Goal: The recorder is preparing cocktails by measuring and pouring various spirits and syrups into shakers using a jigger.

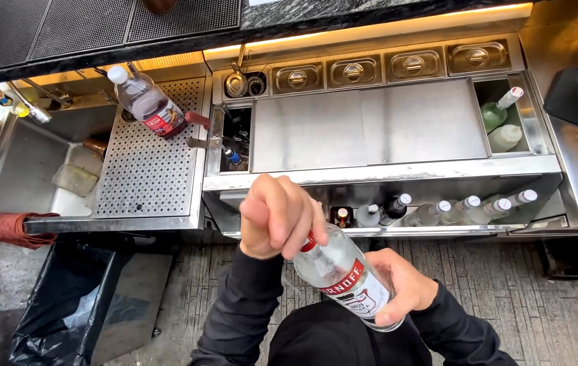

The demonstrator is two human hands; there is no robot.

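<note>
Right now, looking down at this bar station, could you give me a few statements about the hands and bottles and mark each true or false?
1. The right hand holds the clear bottle around its body. True.
2. The left hand is at the bottle's red-capped neck. True.
3. A second clear bottle stands upright in the sink. False: it lies tilted on the perforated drainboard.
4. The four lidded containers are open. False: every lid is on.
5. A row of bottles sits in the rail below the steel counter. True.
</note>
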